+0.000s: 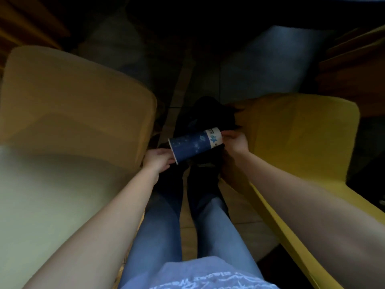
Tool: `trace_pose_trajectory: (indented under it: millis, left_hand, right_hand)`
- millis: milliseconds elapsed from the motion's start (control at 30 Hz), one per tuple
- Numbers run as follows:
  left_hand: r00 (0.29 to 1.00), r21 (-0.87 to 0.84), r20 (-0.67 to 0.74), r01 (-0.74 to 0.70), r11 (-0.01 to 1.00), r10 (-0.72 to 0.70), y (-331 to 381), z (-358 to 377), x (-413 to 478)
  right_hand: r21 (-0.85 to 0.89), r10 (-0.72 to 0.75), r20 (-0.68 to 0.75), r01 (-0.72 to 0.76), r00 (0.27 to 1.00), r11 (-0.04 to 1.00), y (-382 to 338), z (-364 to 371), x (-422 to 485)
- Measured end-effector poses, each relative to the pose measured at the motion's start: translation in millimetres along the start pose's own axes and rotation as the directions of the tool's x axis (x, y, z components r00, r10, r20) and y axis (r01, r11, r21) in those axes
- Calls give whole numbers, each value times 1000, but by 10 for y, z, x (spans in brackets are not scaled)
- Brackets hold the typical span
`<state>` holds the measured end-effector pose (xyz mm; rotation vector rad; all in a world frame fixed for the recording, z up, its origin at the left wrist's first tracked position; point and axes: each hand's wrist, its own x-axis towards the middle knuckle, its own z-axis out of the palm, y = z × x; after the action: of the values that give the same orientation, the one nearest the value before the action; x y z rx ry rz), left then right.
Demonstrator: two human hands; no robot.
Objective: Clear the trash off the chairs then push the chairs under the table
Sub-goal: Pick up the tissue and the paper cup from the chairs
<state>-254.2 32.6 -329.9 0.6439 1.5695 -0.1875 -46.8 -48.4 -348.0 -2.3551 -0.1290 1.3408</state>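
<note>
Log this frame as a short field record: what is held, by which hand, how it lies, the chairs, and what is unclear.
held item: blue paper cup, lying sideways in the air
left hand: at the cup's wide open end
right hand: at the cup's narrow white-banded base
left chair: tan seat, no trash visible on it
right chair: yellow seat, no trash visible on it
position: cup is between the two chairs, above the person's dark shoes
unclear: cup contents; the table is not identifiable in the dark background
</note>
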Motion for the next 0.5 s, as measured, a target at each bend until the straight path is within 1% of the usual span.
trace_pose_trajectory:
  millis: [100, 200, 333, 433, 500]
  left_hand:
    - [993, 32, 108, 52, 998, -55, 18, 205, -48]
    - [992, 124, 113, 46, 991, -60, 34, 376, -53]
    - [991, 292, 133, -41, 956, 2, 42, 532, -53]
    - [986, 351, 160, -102, 931, 48, 26, 583, -68]
    - [978, 444, 173, -181, 878, 114, 13, 616, -96]
  right_hand:
    - [29, 9, 8, -9, 1000, 1000, 55, -118, 34]
    - [74, -7, 27, 5, 1000, 997, 122, -156, 23]
    - [76, -78, 40, 75, 996, 994, 244, -189, -41]
    - [14, -118, 62, 118, 991, 993, 335, -225, -89]
    - [-34, -150, 72, 153, 986, 988, 401, -260, -127]
